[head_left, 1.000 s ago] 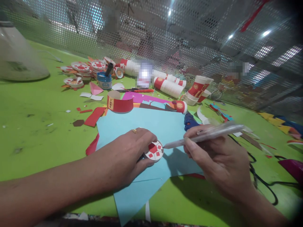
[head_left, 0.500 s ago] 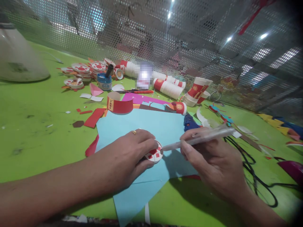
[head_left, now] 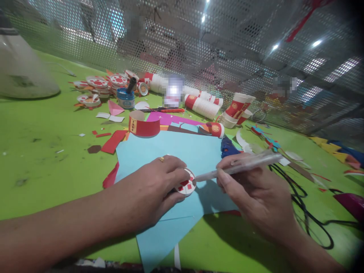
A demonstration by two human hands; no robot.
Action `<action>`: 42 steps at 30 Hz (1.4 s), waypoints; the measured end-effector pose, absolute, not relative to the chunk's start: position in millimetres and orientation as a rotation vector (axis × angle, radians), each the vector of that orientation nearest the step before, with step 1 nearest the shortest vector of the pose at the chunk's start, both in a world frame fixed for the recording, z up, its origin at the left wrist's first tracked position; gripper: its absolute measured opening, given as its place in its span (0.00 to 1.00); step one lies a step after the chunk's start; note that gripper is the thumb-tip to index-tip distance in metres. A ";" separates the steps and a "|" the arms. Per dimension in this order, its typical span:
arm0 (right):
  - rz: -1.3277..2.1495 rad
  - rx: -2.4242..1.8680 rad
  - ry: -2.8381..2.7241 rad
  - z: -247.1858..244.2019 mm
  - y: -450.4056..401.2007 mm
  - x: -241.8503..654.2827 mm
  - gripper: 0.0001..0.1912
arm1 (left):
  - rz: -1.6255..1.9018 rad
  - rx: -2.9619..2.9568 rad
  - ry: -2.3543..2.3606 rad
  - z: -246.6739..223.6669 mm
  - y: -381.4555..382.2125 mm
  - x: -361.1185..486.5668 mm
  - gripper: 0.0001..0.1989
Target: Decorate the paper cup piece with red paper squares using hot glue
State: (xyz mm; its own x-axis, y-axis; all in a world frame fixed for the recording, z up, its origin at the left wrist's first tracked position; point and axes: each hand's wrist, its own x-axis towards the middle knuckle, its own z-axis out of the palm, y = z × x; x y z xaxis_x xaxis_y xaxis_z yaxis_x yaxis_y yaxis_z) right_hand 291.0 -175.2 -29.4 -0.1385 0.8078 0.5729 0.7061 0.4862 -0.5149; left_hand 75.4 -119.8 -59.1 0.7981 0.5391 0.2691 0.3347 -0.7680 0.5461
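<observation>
My left hand (head_left: 163, 185) is closed on a small round white disc (head_left: 187, 190) with red pieces on its face, and the fingers hide its left part. The disc rests over a light blue paper sheet (head_left: 148, 159). In my right hand (head_left: 256, 193) is a slim, translucent grey pen (head_left: 241, 167), pinched between thumb and fingers. Its tip meets the right edge of the disc. Just beyond the right hand lies a dark blue tool (head_left: 227, 147), partly covered. A red paper ring (head_left: 144, 127) stands at the sheet's far edge.
Stacked paper cups (head_left: 201, 106) lie at the back beside a blue jar (head_left: 125, 99) with a brush. Several red-and-white disc crafts (head_left: 96, 81) are piled at the back left. A black cord (head_left: 305, 212) loops at the right. Perforated mesh (head_left: 170, 41) bounds the green table (head_left: 42, 159).
</observation>
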 end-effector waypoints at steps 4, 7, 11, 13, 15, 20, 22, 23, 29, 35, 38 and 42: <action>0.179 -1.262 -1.878 -29.3 -175.1 291.0 0.05 | 0.577 2.500 0.648 -59.4 -120.0 75.3 0.10; 0.189 -1.255 -1.871 -28.9 -175.0 292.2 0.05 | 0.575 2.502 0.647 -60.5 -119.9 75.2 0.10; 0.143 -1.245 -1.836 -29.8 -175.0 293.5 0.04 | 0.583 2.511 0.647 -62.0 -119.2 75.9 0.10; 0.145 -1.233 -1.833 -30.8 -174.7 293.4 0.04 | 0.587 2.516 0.648 -62.7 -118.7 76.2 0.09; 0.140 -1.222 -1.853 -31.8 -174.2 293.0 0.04 | 0.589 2.519 0.645 -63.4 -118.1 76.2 0.09; 0.071 -1.209 -1.885 -33.1 -172.3 292.8 0.04 | 0.582 2.523 0.645 -63.9 -117.7 75.7 0.10; 0.073 -1.204 -1.889 -33.1 -171.7 292.7 0.04 | 0.586 2.525 0.644 -63.8 -118.0 75.5 0.10; 0.072 -1.197 -1.888 -33.0 -171.5 292.5 0.05 | 0.591 2.527 0.640 -63.7 -118.2 75.4 0.10; 0.046 -1.226 -1.921 -27.0 -172.7 289.1 0.04 | 0.605 2.529 0.617 -62.0 -119.2 74.7 0.08; 0.055 -1.222 -1.939 -22.6 -173.0 287.7 0.05 | 0.600 2.531 0.625 -61.3 -118.3 76.6 0.08; 0.052 -1.224 -1.947 -24.4 -172.8 287.0 0.06 | 0.608 2.529 0.621 -62.5 -118.0 77.3 0.08; 0.040 -1.206 -1.942 -25.6 -173.8 288.3 0.06 | 0.613 2.529 0.615 -63.5 -118.4 76.6 0.08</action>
State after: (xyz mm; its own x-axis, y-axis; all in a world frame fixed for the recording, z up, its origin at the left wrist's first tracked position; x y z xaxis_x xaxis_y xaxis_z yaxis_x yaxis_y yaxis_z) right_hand 288.3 -173.8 -25.6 -0.1950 0.7554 0.6256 0.7289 0.5384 -0.4229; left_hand 76.6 -118.4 -63.5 0.8003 0.5152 0.3069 0.3085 -0.7926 0.5259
